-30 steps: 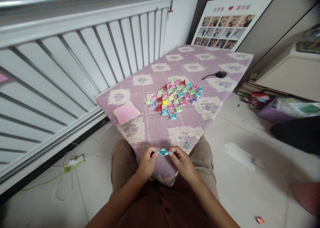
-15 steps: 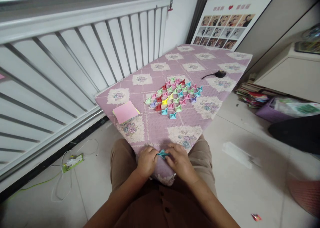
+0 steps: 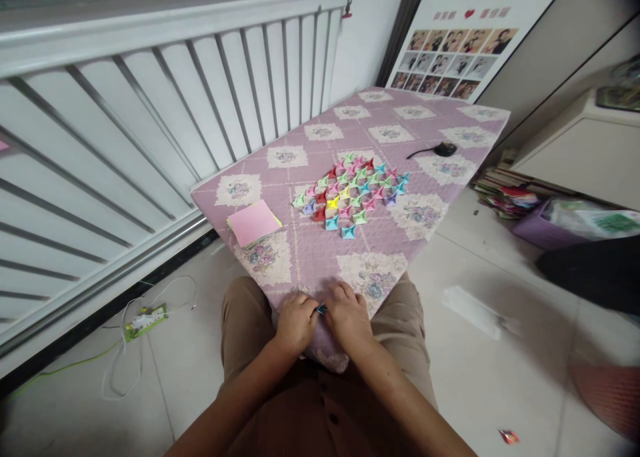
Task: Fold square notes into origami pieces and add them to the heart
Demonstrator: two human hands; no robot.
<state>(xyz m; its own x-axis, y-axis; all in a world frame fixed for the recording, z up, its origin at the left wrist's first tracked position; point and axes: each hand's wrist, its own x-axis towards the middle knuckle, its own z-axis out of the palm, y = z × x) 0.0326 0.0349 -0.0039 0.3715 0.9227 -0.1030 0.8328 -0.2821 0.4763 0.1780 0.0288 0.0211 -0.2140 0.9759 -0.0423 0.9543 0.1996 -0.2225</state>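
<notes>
Between my two hands, over the near corner of the table, is a small folded piece of blue paper (image 3: pixel 322 308), mostly covered by fingers. My left hand (image 3: pixel 297 322) pinches its left side. My right hand (image 3: pixel 349 315) is closed on its right side, with the back of the hand turned up. Ahead of them lies a group of small folded paper pieces (image 3: pixel 333 204) in green, pink, red, yellow, blue and purple, set out in slanting rows. A stack of square paper sheets (image 3: pixel 255 223), pink on top, rests to the left.
A purple quilted cloth (image 3: pixel 315 263) with floral patches covers the table. Toward its far right lies a black object with a thin tail (image 3: pixel 444 149). A white radiator (image 3: pixel 150 123) runs along the left. On the floor are a power strip (image 3: pixel 146 321) with cables and a purple bin (image 3: pixel 537 225).
My right hand has moved left and turned over the blue paper, so less of it shows. My left hand keeps its pinch. The view has shifted slightly.
</notes>
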